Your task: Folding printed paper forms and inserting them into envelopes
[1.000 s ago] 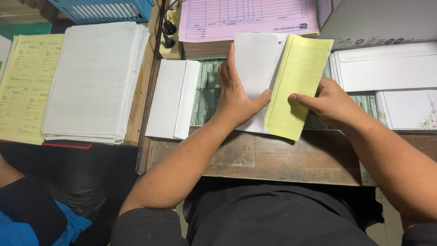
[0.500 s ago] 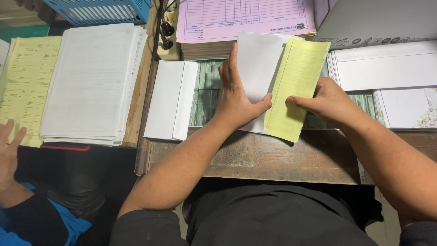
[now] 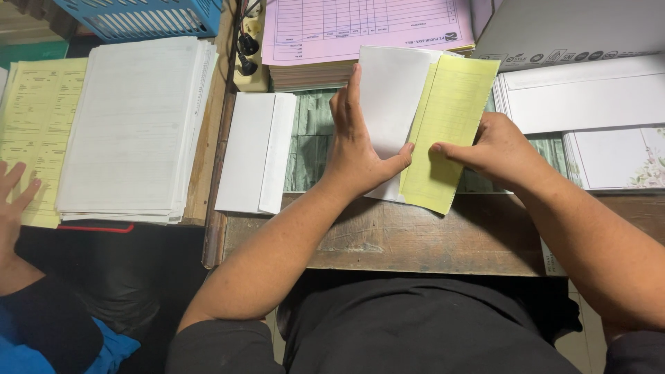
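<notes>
My left hand (image 3: pixel 358 149) lies flat on a folded white sheet (image 3: pixel 395 97), pressing it against the wooden desk (image 3: pixel 415 235). Beside it, my right hand (image 3: pixel 495 149) rests on a yellow sheet (image 3: pixel 454 118) that overlaps the white one; its thumb pins the yellow paper near the fold. Both sheets lie tilted, their tops leaning over a stack of pink forms (image 3: pixel 360 31).
A white folded envelope-like stack (image 3: pixel 256 152) lies left of my hands. White paper piles (image 3: pixel 135 125) and yellow forms (image 3: pixel 38 118) lie further left, where another person's hand (image 3: pixel 14 201) rests. White envelopes (image 3: pixel 582 100) are at right, a blue basket (image 3: pixel 138 17) at top left.
Another person's hand has come onto the yellow forms at far left. My right thumb has slid left toward the fold of the yellow sheet; my left hand stays put.
</notes>
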